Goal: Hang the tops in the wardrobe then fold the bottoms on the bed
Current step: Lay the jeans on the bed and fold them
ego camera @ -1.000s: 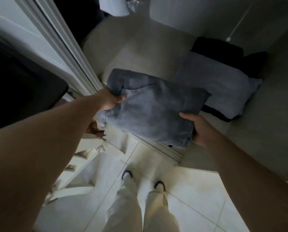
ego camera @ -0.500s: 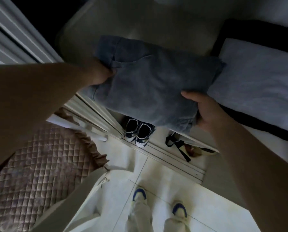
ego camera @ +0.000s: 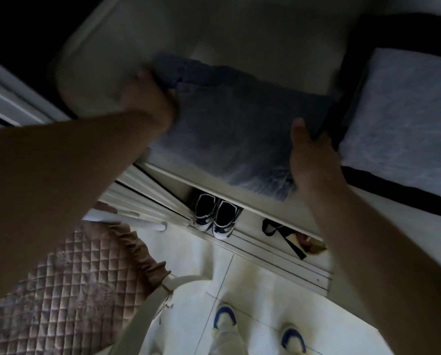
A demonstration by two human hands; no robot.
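No writing or brand is legible anywhere; the frame is dim and blurred at your left hand.

Your left hand [ego camera: 151, 98] grips the folded jeans [ego camera: 236, 134] at their far left corner, fingers curled over the cloth. Your right hand [ego camera: 314, 160] grips the near right edge, thumb up on top. The jeans lie on the wardrobe shelf [ego camera: 252, 60], their near edge overhanging its front lip.

Against half a second ago: the jeans sit further in over the shelf and lower, and both your arms reach further forward. The grey stack [ego camera: 403, 124] to the right has stayed put.

Edges and room: the jeans' right side comes just beside the grey stack, with a narrow dark gap between. Bare shelf lies behind and to the left of the jeans. Below the lip, sneakers [ego camera: 215, 216] and a black strap [ego camera: 283, 234] sit on the wardrobe bottom. The quilted bed [ego camera: 60, 285] is at lower left, near your left arm.
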